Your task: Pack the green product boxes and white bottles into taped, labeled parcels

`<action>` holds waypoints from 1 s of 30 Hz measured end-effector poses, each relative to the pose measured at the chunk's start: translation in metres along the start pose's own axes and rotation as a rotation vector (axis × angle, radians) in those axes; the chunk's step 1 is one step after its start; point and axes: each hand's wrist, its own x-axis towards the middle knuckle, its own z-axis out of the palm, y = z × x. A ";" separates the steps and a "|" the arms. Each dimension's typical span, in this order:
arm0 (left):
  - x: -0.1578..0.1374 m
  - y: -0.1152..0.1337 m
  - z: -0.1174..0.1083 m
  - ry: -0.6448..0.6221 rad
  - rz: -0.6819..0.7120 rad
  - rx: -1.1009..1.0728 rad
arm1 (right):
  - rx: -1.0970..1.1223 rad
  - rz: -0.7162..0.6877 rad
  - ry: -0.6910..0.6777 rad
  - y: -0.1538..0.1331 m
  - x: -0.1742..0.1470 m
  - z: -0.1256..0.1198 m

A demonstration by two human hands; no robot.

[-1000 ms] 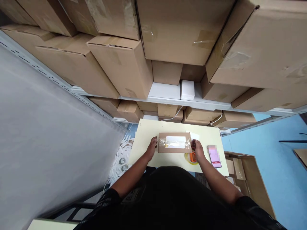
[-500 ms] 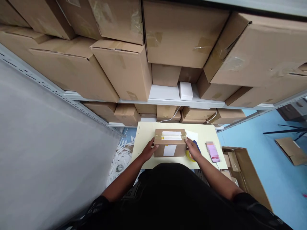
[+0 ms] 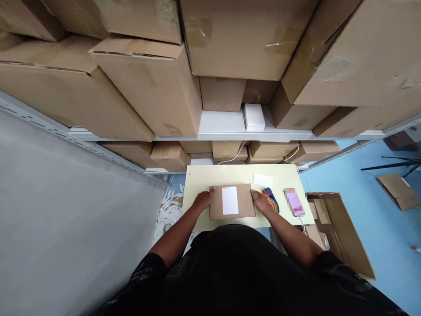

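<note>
A small brown cardboard box [image 3: 215,208] is between my two hands over the cream table [image 3: 200,175]. A white label [image 3: 230,200] is stuck on the face turned up toward me. My left hand [image 3: 203,199] grips its left end, thumb near the top corner. On the opposite end, my right hand [image 3: 261,200] closes round the upper right corner. Just beyond my right hand lies a blue tape dispenser [image 3: 269,193] with a yellow roll, partly hidden by the hand. Whether the box touches the tabletop I cannot tell.
A white paper [image 3: 262,179] and a phone [image 3: 294,202] with a cable lie on the table. Shelves [image 3: 223,125] stacked with cartons rise behind it. At the right stands an open carton [image 3: 348,237]; paper scraps [image 3: 166,210] litter the floor at left.
The box has tipped in my hands: the taped top with its label has turned out of sight, and the white-labelled side now faces up. More of the tape dispenser shows.
</note>
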 end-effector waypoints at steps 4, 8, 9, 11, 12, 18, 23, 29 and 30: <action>-0.014 0.007 -0.004 0.110 0.023 0.216 | -0.462 -0.049 0.263 0.051 -0.011 -0.011; -0.043 0.026 -0.007 0.329 0.306 0.289 | -0.568 -0.010 0.352 0.087 -0.013 -0.015; -0.050 0.035 -0.006 0.317 0.378 0.277 | -0.544 -0.008 0.397 0.092 -0.011 -0.017; -0.060 0.058 0.003 0.260 0.478 0.247 | -0.496 0.018 0.451 0.100 -0.002 -0.025; -0.063 0.071 0.010 0.228 0.508 0.236 | -0.476 0.045 0.418 0.104 0.004 -0.030; -0.062 0.147 0.071 -0.008 0.574 0.185 | -0.326 0.156 -0.037 0.124 0.033 -0.061; -0.059 0.186 0.128 -0.152 0.427 0.032 | -0.079 -0.055 0.151 0.114 0.023 -0.087; -0.068 0.224 0.153 -0.106 0.498 -0.047 | 0.337 -0.314 0.262 0.062 -0.019 -0.126; -0.072 0.226 0.149 -0.071 0.528 -0.048 | 0.411 -0.321 0.212 0.055 -0.024 -0.131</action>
